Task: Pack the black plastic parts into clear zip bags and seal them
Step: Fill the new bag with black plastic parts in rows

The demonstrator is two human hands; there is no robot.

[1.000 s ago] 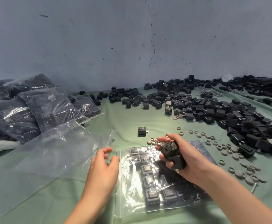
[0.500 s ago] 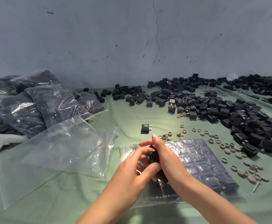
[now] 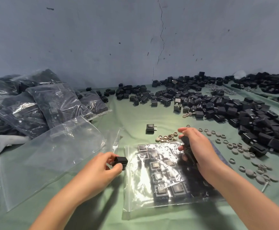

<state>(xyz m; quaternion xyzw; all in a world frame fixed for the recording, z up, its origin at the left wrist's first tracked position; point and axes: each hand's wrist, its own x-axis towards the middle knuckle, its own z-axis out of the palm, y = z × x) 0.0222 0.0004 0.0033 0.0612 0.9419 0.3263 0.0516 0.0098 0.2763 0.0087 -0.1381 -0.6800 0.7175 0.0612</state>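
A clear zip bag (image 3: 153, 185) lies flat on the green cloth in front of me, with several black plastic parts in rows inside it. My left hand (image 3: 100, 168) pinches one black part (image 3: 120, 162) at the bag's left edge. My right hand (image 3: 196, 146) hovers over the bag's upper right and grips black parts (image 3: 187, 151) in its curled fingers. A single black part (image 3: 150, 128) stands alone just beyond the bag.
A large heap of loose black parts (image 3: 218, 105) covers the right and back of the table. Grey rings and caps (image 3: 245, 155) are scattered to the right. Empty clear bags (image 3: 49, 151) lie at left, filled bags (image 3: 40, 105) behind them, and a white controller (image 3: 1, 143) beside those.
My hands met over the bag, then parted. My left hand now holds one black part at the bag's left edge, and my right hand has moved back to the right with the others.
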